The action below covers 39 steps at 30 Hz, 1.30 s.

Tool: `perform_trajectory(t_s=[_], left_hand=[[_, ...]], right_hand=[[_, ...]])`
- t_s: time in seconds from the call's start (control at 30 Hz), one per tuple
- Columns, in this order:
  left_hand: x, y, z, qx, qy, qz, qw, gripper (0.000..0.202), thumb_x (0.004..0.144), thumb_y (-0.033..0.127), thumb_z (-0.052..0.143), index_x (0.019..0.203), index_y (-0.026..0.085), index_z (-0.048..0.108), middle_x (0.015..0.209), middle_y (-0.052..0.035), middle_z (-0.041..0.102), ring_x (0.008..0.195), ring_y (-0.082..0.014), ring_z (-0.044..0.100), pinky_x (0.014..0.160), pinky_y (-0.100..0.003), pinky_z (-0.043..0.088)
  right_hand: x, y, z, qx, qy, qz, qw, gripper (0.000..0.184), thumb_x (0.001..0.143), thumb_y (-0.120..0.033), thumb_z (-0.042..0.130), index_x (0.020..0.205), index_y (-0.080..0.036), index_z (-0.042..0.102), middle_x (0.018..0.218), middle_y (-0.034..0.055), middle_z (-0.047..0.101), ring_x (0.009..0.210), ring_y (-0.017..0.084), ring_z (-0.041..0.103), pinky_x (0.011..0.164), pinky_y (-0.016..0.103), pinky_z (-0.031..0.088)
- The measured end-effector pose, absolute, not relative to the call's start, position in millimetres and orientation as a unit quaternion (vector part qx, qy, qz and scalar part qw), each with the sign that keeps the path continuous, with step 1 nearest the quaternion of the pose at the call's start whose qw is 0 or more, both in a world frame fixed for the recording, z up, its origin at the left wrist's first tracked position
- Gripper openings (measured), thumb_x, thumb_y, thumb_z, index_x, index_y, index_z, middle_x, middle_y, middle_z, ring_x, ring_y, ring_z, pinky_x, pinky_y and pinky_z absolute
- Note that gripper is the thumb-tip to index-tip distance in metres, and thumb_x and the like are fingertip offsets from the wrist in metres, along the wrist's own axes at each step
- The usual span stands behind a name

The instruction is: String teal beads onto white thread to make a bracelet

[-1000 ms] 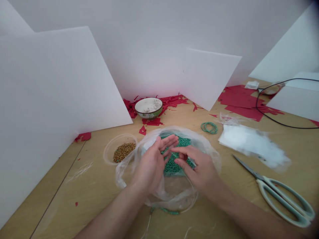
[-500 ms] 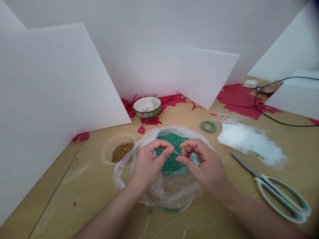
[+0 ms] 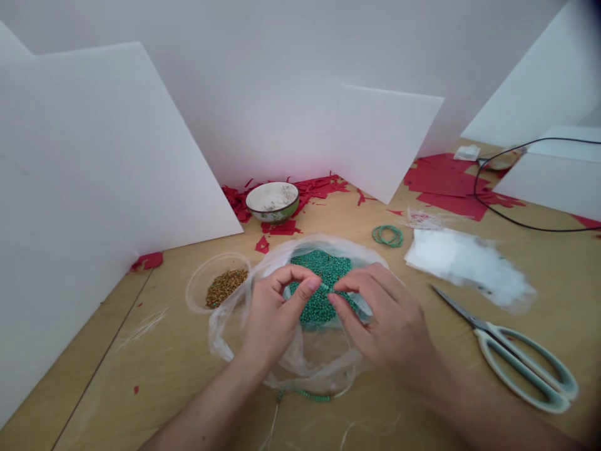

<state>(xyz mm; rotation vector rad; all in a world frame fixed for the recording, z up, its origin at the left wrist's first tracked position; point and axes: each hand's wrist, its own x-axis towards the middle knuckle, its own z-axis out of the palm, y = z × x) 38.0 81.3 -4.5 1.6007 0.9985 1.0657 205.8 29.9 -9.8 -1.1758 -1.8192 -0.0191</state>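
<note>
My left hand (image 3: 275,313) and right hand (image 3: 387,332) curl inward, their fingers (image 3: 361,282) nearly meeting. A short beaded thread (image 3: 325,287) lies crosswise between them, its long axis running hand to hand, neither clearly nearer. I can't tell whether either pinches it. Below lie green beads (image 3: 319,310) in a clear plastic bag (image 3: 225,332) on the worktop (image 3: 141,388).

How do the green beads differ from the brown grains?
The green beads are turquoise, the brown grains golden. The beads, the larger heap, lie in a plastic bag under the left hand and right hand; the grains sit untouched in a clear round tub. Both are small, loose pieces.
</note>
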Motion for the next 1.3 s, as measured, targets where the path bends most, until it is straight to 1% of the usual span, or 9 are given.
perform_trajectory(t_s=[0.23,0.47,0.73,0.9,1.0,1.13,1.23,1.3], left_hand=[[38,81,-5,0.646,0.406,0.441,0.473,0.016,0.085,0.033,0.066,0.078,0.018,0.067,0.078,-0.0013,0.066,0.078,-0.0164,0.058,0.076,-0.028,0.044],[40,78,-3,0.649,0.405,0.434,0.475,0.017,0.085,0.032,0.065,0.076,0.018,0.067,0.077,-0.0018,0.066,0.078,-0.0169,0.058,0.075,-0.028,0.044],[42,77,-3,0.658,0.400,0.436,0.466,0.016,0.085,0.031,0.065,0.075,0.018,0.068,0.076,-0.0023,0.066,0.077,-0.0173,0.059,0.075,-0.028,0.045],[42,75,-4,0.663,0.396,0.435,0.463,0.017,0.085,0.031,0.065,0.075,0.018,0.068,0.078,-0.0029,0.067,0.079,-0.0175,0.060,0.077,-0.029,0.045],[44,73,-3,0.669,0.398,0.431,0.456,0.018,0.086,0.031,0.065,0.073,0.018,0.068,0.078,-0.0031,0.067,0.078,-0.0177,0.060,0.077,-0.030,0.045],[45,70,0,0.689,0.408,0.423,0.425,0.021,0.087,0.030,0.063,0.070,0.018,0.066,0.073,-0.0031,0.066,0.074,-0.0179,0.059,0.073,-0.030,0.044],[44,69,4,0.726,0.403,0.415,0.373,0.019,0.088,0.029,0.061,0.072,0.020,0.065,0.072,-0.0025,0.065,0.072,-0.0180,0.059,0.070,-0.029,0.043],[41,70,8,0.756,0.398,0.410,0.319,0.016,0.088,0.028,0.060,0.074,0.021,0.064,0.074,-0.0018,0.065,0.073,-0.0181,0.059,0.070,-0.029,0.041]], right_hand=[[206,30,-10,-0.475,-0.748,-0.025,0.462,0.010,0.085,-0.011,0.062,0.090,-0.018,0.056,0.082,0.0053,0.061,0.081,0.020,0.055,0.077,0.037,0.047],[204,29,-9,-0.475,-0.749,-0.025,0.461,0.012,0.086,-0.012,0.060,0.095,-0.019,0.057,0.085,0.0063,0.062,0.082,0.021,0.056,0.076,0.037,0.049],[205,29,-9,-0.473,-0.751,-0.025,0.461,0.011,0.086,-0.010,0.058,0.092,-0.019,0.057,0.082,0.0066,0.061,0.081,0.021,0.056,0.075,0.038,0.049],[203,28,-8,-0.468,-0.753,-0.032,0.462,0.015,0.084,-0.010,0.060,0.097,-0.017,0.057,0.085,0.0081,0.062,0.082,0.022,0.056,0.077,0.039,0.050],[203,28,-11,-0.459,-0.758,-0.038,0.462,0.016,0.085,-0.010,0.060,0.098,-0.018,0.057,0.085,0.0083,0.063,0.082,0.022,0.057,0.076,0.040,0.050],[202,28,-13,-0.456,-0.757,-0.048,0.465,0.015,0.085,-0.010,0.060,0.096,-0.019,0.058,0.087,0.0083,0.064,0.083,0.022,0.058,0.075,0.040,0.050],[201,28,-11,-0.471,-0.734,0.001,0.489,0.010,0.084,-0.012,0.060,0.089,-0.020,0.060,0.082,0.0051,0.064,0.080,0.020,0.058,0.074,0.037,0.050],[201,30,-8,-0.508,-0.693,0.104,0.501,0.007,0.083,-0.014,0.061,0.083,-0.021,0.061,0.078,0.0020,0.063,0.076,0.017,0.059,0.069,0.032,0.049]])
